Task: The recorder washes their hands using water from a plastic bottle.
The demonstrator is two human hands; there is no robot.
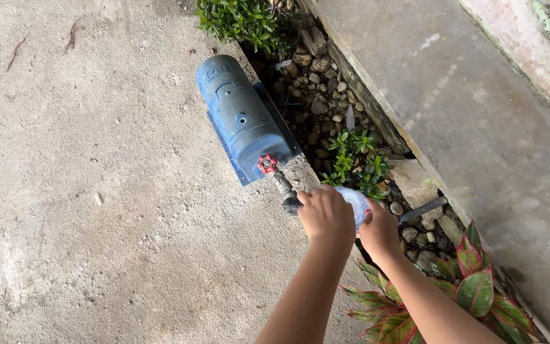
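My left hand [326, 215] and my right hand [380, 232] close around a clear, round plastic container [355, 199], one on each side. The container sits right beside the dark spout [289, 204] of a metal tap. My left hand is next to that spout. A red valve handle [267, 164] tops the tap's pipe just beyond, fixed to the end of a blue cylindrical tank [240, 114] lying on the concrete. My hands hide most of the container, so I cannot see what is inside it.
Rough concrete ground [84, 191] spreads to the left. A strip of pebbles [316, 89] with small green plants [354, 159] runs along a raised concrete slab [479, 114] on the right. A red-and-green leafy plant [472, 286] grows under my right forearm.
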